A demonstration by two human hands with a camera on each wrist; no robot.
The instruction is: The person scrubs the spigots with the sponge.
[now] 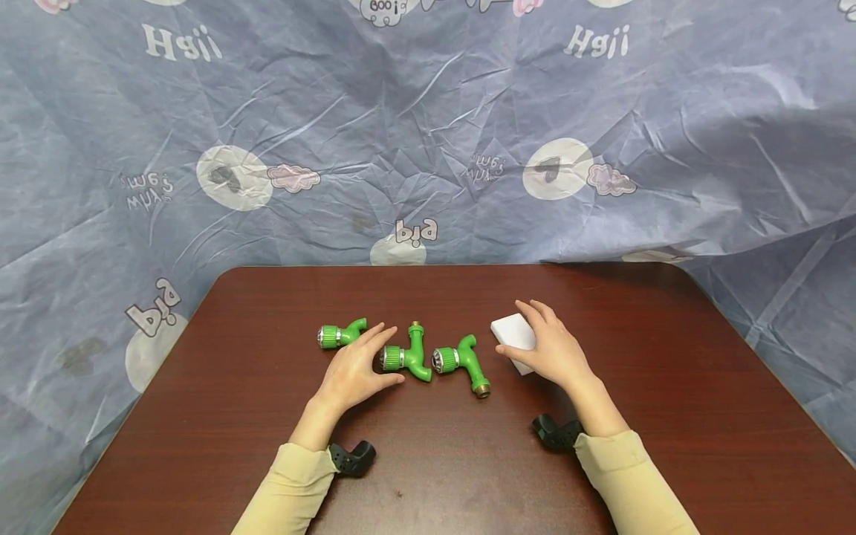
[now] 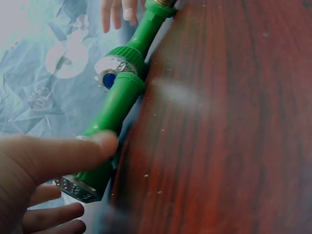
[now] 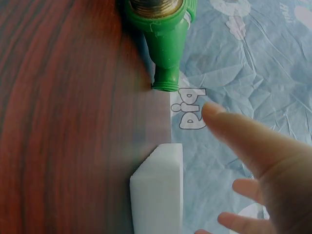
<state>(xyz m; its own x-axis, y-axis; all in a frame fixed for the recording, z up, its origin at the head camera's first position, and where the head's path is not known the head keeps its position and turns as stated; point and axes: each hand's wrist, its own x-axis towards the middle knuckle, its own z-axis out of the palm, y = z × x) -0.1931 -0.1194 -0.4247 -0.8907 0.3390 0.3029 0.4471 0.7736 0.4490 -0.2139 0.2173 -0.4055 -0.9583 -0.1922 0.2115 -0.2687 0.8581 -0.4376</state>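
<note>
Three green plastic taps with silver-trimmed knobs lie in a row on the table. My left hand [image 1: 351, 375] is spread, thumb apart from fingers, beside the knob of the middle tap [image 1: 417, 345]. Its fingers partly cover the left tap [image 1: 342, 336] in the head view. The right tap [image 1: 468, 360] lies with its brass threaded end toward me. My right hand [image 1: 551, 349] is over a white rectangular block [image 1: 511, 329], fingers extended and thumb apart. In the right wrist view, the thumb [image 3: 234, 129] is raised beside the block [image 3: 158, 195], with a gap between.
The dark red wooden table [image 1: 441, 461] has rounded far corners. Behind it hangs a wrinkled blue-grey printed cloth [image 1: 428, 134]. Black wrist mounts are on the left wrist [image 1: 353, 458] and right wrist [image 1: 556, 432].
</note>
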